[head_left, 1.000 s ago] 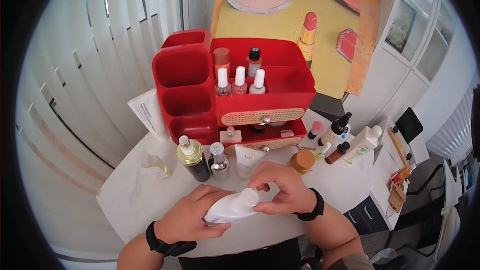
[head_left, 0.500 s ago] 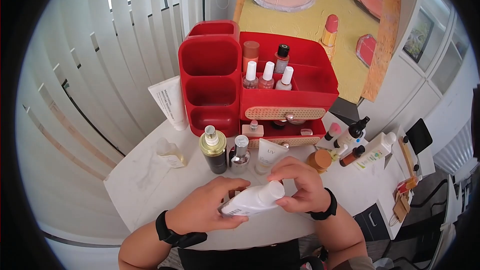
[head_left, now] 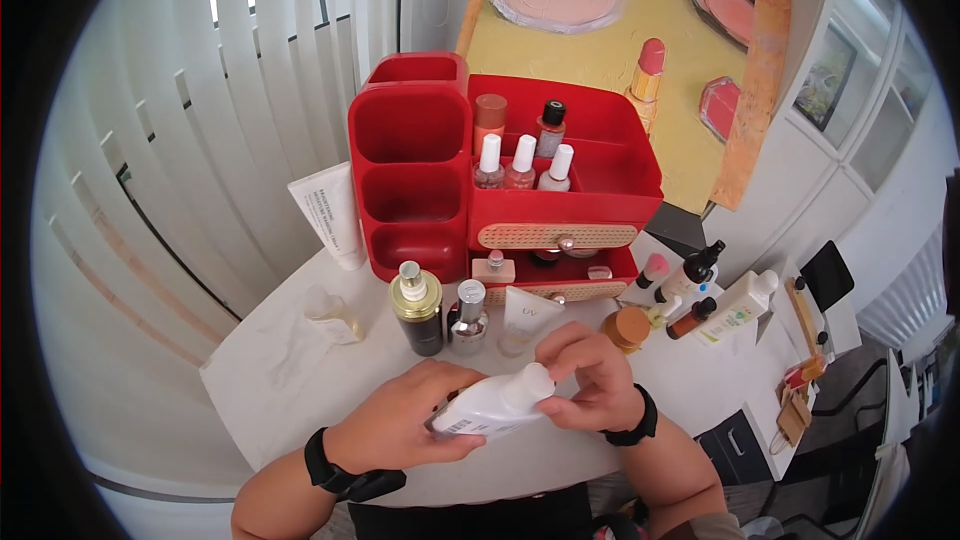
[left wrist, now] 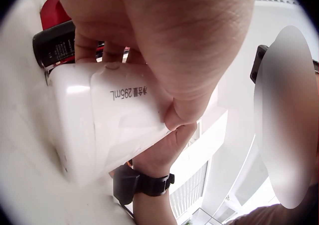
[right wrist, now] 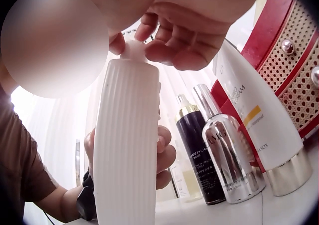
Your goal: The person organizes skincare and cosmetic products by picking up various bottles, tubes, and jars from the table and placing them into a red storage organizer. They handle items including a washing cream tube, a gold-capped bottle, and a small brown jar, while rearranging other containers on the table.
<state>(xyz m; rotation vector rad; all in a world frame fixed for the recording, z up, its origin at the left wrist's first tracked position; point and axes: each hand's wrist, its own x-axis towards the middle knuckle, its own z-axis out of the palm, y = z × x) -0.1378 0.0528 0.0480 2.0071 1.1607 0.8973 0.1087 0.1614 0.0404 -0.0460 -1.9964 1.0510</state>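
Observation:
A white lotion bottle [head_left: 485, 408] with a ribbed side is tilted over the table's front part. My left hand [head_left: 400, 418] grips its body, thumb on the near side and fingers around the far side. At the bottle's neck, my right hand [head_left: 600, 385] pinches the white cap [head_left: 537, 380] between thumb and fingers. Printing that reads 295mL shows on the bottle [left wrist: 119, 115] in the left wrist view. Just beyond the hands stand a white UV tube [head_left: 527, 320], a silver bottle [head_left: 468, 317] and a dark bottle with a gold collar [head_left: 417, 310].
Behind stands a red organizer [head_left: 410, 180] holding several nail polish bottles, its lower drawer pulled out. A white tube [head_left: 333, 215] leans at its left, near a small clear bottle [head_left: 333, 318]. To the right are an orange-lidded jar [head_left: 626, 328] and a white bottle [head_left: 738, 305].
The head view has shifted, moving the whole scene across the picture. Both hands stay on the bottle, and the right fingers have shifted slightly around the cap.

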